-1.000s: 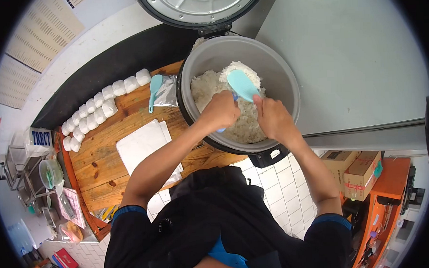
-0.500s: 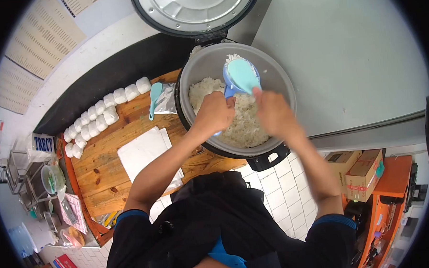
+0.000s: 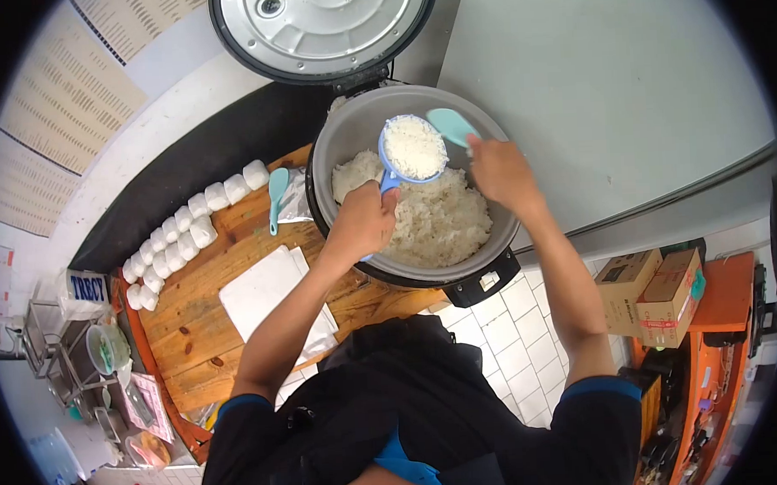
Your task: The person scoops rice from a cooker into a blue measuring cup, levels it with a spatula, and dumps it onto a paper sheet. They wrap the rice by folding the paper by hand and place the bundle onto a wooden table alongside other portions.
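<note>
My left hand (image 3: 363, 221) is closed round the handle of a blue scoop (image 3: 389, 178), held over the cooker. White rice (image 3: 415, 148) fills the scoop's round cup. In my right hand (image 3: 502, 173) is a light teal paddle (image 3: 452, 127), its blade just right of the scoop and apart from it. Below both hands, loose rice (image 3: 440, 221) lies in the grey pot of the large rice cooker (image 3: 328, 141), whose metal lid (image 3: 327, 24) stands open behind.
Wrapped white bundles (image 3: 216, 196) line the wooden table (image 3: 185, 338) at left. A second teal paddle (image 3: 278, 195) and white paper sheets (image 3: 274, 291) lie nearer the cooker. Cardboard boxes (image 3: 625, 288) stand at right, below a large grey panel (image 3: 608, 103).
The teal paddle has moved off the scoop to its right, and the rice in the cup is now uncovered. My left hand and the scoop have shifted slightly left in view.
</note>
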The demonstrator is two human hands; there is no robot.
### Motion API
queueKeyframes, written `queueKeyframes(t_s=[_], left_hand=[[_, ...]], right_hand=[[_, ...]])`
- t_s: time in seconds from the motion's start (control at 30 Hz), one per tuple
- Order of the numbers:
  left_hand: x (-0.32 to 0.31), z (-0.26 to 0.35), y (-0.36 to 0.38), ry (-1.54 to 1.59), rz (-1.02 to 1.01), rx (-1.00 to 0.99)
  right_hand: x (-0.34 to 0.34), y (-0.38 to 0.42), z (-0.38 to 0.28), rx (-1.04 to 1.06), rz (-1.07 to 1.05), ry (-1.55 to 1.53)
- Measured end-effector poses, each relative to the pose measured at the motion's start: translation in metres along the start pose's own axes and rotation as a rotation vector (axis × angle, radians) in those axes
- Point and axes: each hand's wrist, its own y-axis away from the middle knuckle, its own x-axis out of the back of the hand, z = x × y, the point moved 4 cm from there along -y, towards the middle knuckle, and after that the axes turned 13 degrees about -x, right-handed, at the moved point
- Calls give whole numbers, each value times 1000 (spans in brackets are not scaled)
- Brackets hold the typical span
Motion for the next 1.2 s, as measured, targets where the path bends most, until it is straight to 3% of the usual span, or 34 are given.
queueKeyframes(t_s=[0.03,0.1,0.23,0.27,0.3,0.33,0.4,0.43,0.5,0.57,0.6,0.67,0.7,0.73,0.77,0.8,0.83,0.87,0.9,0.97,1.0,1.07,1.2], left_hand=[[5,0,2,1,67,7],[13,0,-7,-30,100,-39],[20,-10,8,-72,60,-18],[25,-7,10,-72,68,-17],[27,-7,18,329,60,196],[27,-4,29,729,52,412],[39,9,46,842,61,423],[44,14,61,957,77,432],[46,15,100,1112,147,585],[44,18,138,1188,-15,426],[44,8,166,1195,46,477],[37,-8,211,1070,-21,166],[45,-35,251,1121,-134,317],[44,-78,298,1047,-67,365],[49,-116,332,710,-45,594],[43,-159,369,104,98,553],[40,-195,398,-158,256,455],[41,-212,409,-355,238,481],[43,-224,418,-351,240,490],[40,-243,430,-445,30,601],[37,-249,434,-429,-30,653],[33,-247,439,-390,-23,653],[39,-253,439,-351,6,653]], right_hand=[[9,4,-10,1,13,-4],[28,25,-31,-240,-4,-237],[-25,26,-27,-169,118,-97],[-32,5,-4,-81,-52,-28],[-42,0,6,1,-229,40],[-48,8,3,2,-240,39],[-39,27,-13,59,216,-150],[-40,37,-32,95,180,-146],[-51,66,-87,-118,-427,-1412],[-65,110,-153,-188,-890,-2069],[-72,126,-180,-318,-881,-2060],[-116,145,-205,-493,-1035,-2078],[-143,151,-213,-642,-1102,-2100],[-168,156,-225,-500,-1221,-2084],[-206,164,-234,-493,-1342,-2122],[-247,172,-240,-667,-1147,-2031],[-263,178,-263,-739,-853,-1951],[-300,178,-274,-559,-773,-1859],[-295,179,-284,-255,-544,-1260],[-317,194,-320,271,-164,-778],[-339,196,-324,274,-170,-765],[-363,219,-332,443,-29,-396],[-368,212,-326,383,-205,-445]])
